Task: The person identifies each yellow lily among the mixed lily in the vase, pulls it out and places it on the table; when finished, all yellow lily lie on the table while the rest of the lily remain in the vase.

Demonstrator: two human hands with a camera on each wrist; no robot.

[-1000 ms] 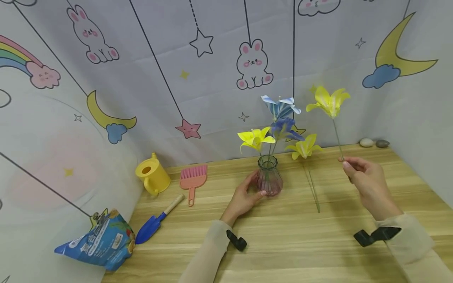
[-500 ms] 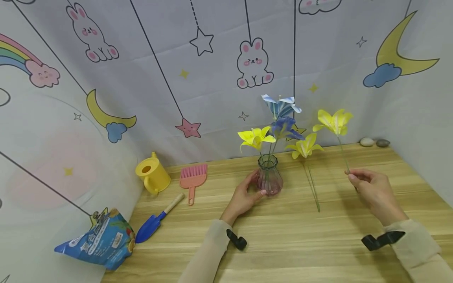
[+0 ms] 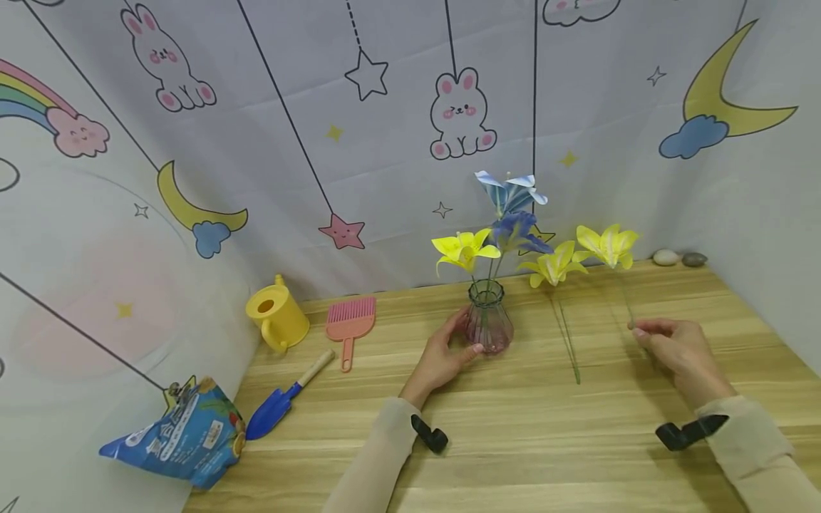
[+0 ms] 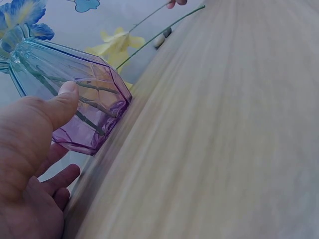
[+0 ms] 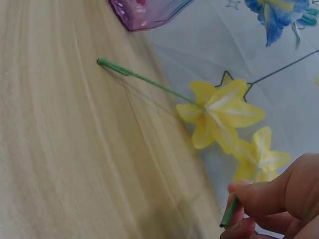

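Observation:
A glass vase (image 3: 489, 324), greenish at the neck and purple at the base, stands upright on the table. My left hand (image 3: 442, 360) holds its lower left side, thumb in front. In the vase are a yellow lily (image 3: 465, 251), a dark blue flower (image 3: 521, 232) and a light blue flower (image 3: 509, 194). My right hand (image 3: 680, 354) pinches the green stem (image 5: 230, 211) of a second yellow lily (image 3: 608, 246) between thumb and fingers. Between vase and right hand, another yellow lily (image 3: 554, 263) lies on the table, its stem end toward me.
At the left are a yellow watering can (image 3: 285, 318), a pink dustpan-like rake (image 3: 350, 324), a blue trowel (image 3: 276, 413) and a blue bag (image 3: 192, 438) closed with a clip. A white pebble (image 3: 665, 257) and a grey pebble (image 3: 694, 259) lie at the back right, by the patterned curtain (image 3: 391, 171).
My right hand has lowered the yellow lily and moved slightly right, bringing its bloom down near the table's back edge. The left hand stays on the vase.

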